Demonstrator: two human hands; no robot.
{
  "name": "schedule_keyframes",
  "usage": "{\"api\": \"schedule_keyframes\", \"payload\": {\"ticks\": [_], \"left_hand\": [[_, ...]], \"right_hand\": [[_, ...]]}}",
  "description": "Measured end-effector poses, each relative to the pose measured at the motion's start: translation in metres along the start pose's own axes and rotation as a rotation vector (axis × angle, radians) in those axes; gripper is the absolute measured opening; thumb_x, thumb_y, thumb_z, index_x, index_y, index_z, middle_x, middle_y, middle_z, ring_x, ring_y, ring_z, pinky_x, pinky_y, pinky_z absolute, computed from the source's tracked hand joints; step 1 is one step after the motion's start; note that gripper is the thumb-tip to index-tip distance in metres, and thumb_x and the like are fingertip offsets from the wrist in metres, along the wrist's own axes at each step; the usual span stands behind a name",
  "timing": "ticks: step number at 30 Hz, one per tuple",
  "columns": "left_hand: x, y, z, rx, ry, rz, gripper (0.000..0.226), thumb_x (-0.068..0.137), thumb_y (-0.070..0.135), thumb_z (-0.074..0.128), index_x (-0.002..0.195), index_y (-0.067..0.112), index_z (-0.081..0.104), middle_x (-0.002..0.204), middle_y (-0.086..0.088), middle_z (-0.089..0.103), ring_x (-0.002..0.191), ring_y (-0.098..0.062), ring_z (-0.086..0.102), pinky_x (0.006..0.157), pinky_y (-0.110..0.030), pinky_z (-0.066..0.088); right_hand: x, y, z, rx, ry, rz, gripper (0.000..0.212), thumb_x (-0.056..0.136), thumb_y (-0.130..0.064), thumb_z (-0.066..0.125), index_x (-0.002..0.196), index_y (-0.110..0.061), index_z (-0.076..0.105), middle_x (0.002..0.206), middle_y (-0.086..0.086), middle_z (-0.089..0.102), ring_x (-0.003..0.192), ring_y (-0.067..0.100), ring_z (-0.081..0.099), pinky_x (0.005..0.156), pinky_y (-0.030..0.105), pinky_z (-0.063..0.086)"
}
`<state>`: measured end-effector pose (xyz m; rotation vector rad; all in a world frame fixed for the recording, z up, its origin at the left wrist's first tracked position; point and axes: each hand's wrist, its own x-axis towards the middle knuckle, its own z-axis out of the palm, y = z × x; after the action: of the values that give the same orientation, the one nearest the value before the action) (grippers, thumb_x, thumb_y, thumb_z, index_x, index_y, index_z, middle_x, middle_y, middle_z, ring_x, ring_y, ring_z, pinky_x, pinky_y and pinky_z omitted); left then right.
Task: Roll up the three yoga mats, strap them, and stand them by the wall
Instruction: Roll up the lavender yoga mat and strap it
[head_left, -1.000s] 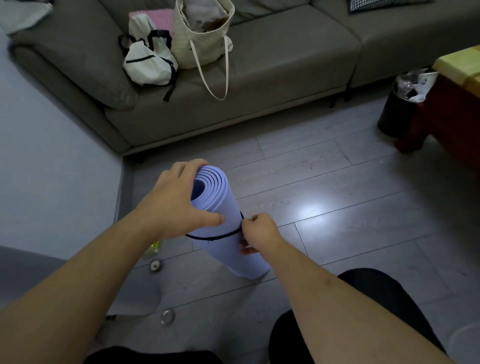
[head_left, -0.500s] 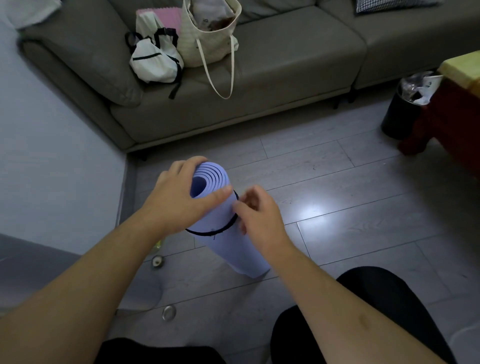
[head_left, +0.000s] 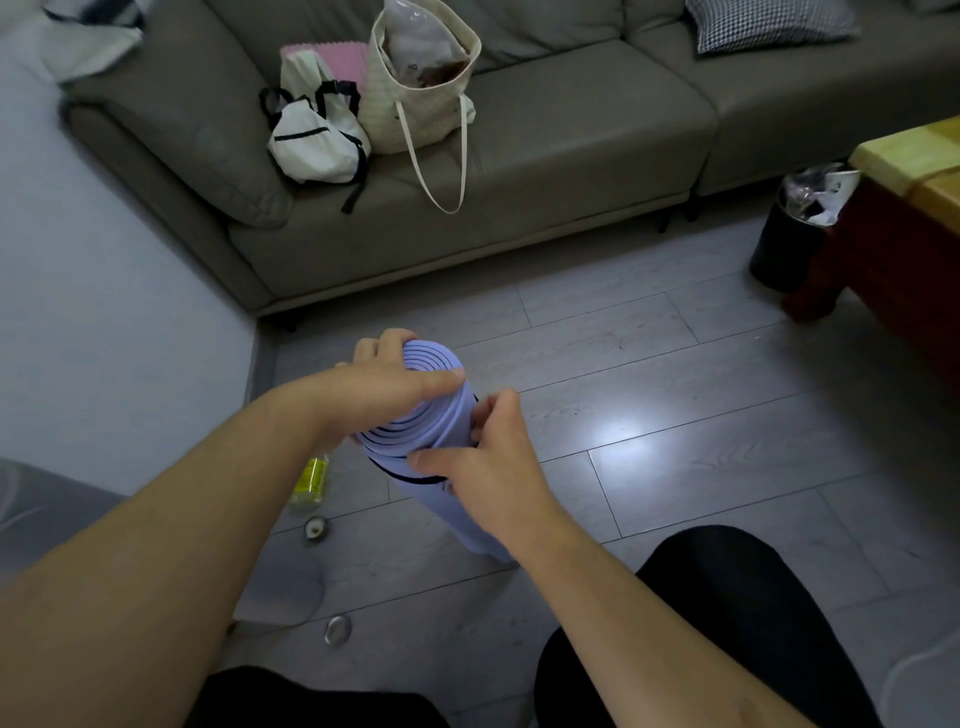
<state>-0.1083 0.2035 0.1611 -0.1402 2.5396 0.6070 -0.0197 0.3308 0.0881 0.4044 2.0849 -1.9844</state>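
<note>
A rolled lavender yoga mat (head_left: 441, 421) stands tilted on the grey floor in front of my knees, its spiral end toward me. A thin black strap (head_left: 402, 474) loops round its upper part. My left hand (head_left: 384, 387) grips the top end of the roll, fingers curled over the far rim and thumb across the near side. My right hand (head_left: 491, 460) holds the roll just below, thumb and fingers pinching at the strap on the right side. No other mats are clearly in view.
A grey sofa (head_left: 545, 171) with a white backpack (head_left: 317, 140) and a tote bag (head_left: 421, 88) lies ahead. The wall (head_left: 104, 312) is at left. A yellow bottle (head_left: 311, 480) and small lids (head_left: 337, 630) lie on the floor. A black bin (head_left: 789, 244) and red table (head_left: 904, 249) stand at right.
My right hand moved from the strap's side up over the roll, then settled round it with the thumb on the strap. The strap slid upward; the mat tipped toward me.
</note>
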Motion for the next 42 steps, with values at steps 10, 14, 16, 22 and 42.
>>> {"api": "schedule_keyframes", "payload": {"ticks": [10,14,16,22,42], "left_hand": [[-0.018,0.023,0.022,-0.089,0.034,-0.145,0.097,0.088,0.078,0.058,0.161,0.032,0.013,0.159,-0.003,0.018,0.138,-0.042,0.039,0.095,-0.064,0.055],[-0.016,0.015,0.029,-0.069,0.063,-0.159,0.101,0.087,0.081,0.055,0.162,0.029,0.011,0.162,-0.006,0.016,0.145,-0.043,0.031,0.106,-0.065,0.047],[-0.017,0.012,0.034,-0.042,0.097,-0.161,0.101,0.088,0.083,0.050,0.162,0.026,0.011,0.163,-0.009,0.016,0.148,-0.044,0.028,0.116,-0.062,0.037],[-0.024,0.020,0.040,0.007,0.170,-0.164,0.097,0.094,0.079,0.044,0.164,0.021,0.009,0.165,-0.013,0.015,0.150,-0.043,0.022,0.120,-0.056,0.029],[-0.040,0.002,0.033,0.117,0.150,-0.126,0.128,0.067,0.090,0.066,0.161,0.024,0.007,0.158,-0.007,0.019,0.147,-0.038,0.021,0.117,-0.051,0.031]], "right_hand": [[-0.039,-0.020,0.023,0.293,0.010,0.427,0.039,0.105,-0.027,0.047,0.099,0.006,0.068,0.077,0.018,0.076,0.053,0.031,0.071,0.050,0.039,0.062],[-0.049,-0.028,0.024,0.404,0.011,0.486,0.030,0.107,-0.015,0.047,0.098,0.006,0.066,0.053,0.006,0.066,0.040,0.017,0.061,0.039,0.025,0.050],[-0.048,-0.031,0.023,0.452,-0.014,0.527,0.028,0.108,-0.014,0.045,0.106,0.005,0.066,0.049,0.004,0.065,0.038,0.014,0.060,0.037,0.021,0.047],[-0.048,-0.034,0.019,0.318,-0.008,0.409,0.024,0.106,-0.018,0.050,0.106,0.000,0.066,0.072,0.011,0.075,0.050,0.017,0.067,0.044,0.025,0.052],[0.005,0.018,-0.024,0.223,0.092,0.268,0.021,0.102,-0.032,0.058,0.100,-0.012,0.063,0.084,0.010,0.065,0.059,0.022,0.060,0.051,0.031,0.049]]}}
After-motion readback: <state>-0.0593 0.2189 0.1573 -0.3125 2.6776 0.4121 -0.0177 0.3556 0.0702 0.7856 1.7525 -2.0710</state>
